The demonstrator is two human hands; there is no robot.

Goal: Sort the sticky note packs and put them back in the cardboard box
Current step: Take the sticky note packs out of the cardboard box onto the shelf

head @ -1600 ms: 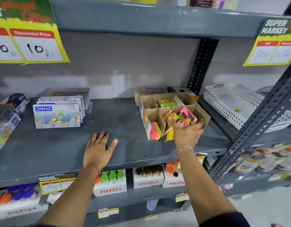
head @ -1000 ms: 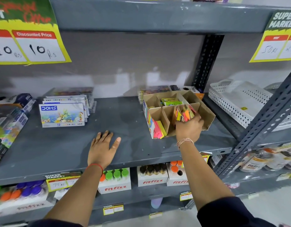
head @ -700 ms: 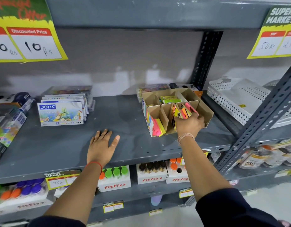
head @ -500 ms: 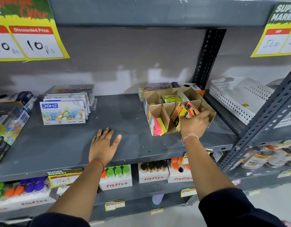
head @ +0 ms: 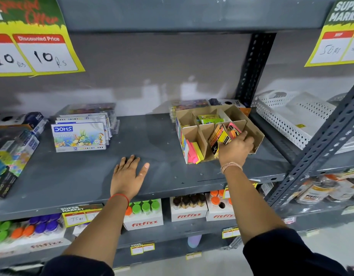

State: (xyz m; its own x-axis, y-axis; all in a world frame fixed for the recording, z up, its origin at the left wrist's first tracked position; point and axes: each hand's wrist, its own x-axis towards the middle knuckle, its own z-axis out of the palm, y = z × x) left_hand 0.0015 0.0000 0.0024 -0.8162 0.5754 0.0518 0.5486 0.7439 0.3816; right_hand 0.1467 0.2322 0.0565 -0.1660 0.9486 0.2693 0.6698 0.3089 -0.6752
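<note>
A cardboard box [head: 256, 134] with several compartments sits on the grey shelf [head: 76, 174], right of centre. My right hand [head: 235, 149] reaches into its front right compartment, fingers closed on a bunch of sticky note packs [head: 220, 137], yellow, orange and pink, tilted left. Pink and yellow packs [head: 194, 151] lean in the front left compartment. A green pack [head: 209, 118] lies in a rear compartment. My left hand [head: 128, 174] rests flat on the shelf, fingers spread, holding nothing.
Stacked DOMS pastel boxes [head: 79, 136] stand at the left, more boxes [head: 11, 148] at the far left. A white perforated basket [head: 291, 118] sits to the right behind a grey upright [head: 319, 140]. Fitfizz bottle cartons [head: 189, 209] fill the shelf below.
My right hand has pushed the bunch of packs lower into the front right compartment and the packs now tilt left. My left hand has stayed flat on the shelf.
</note>
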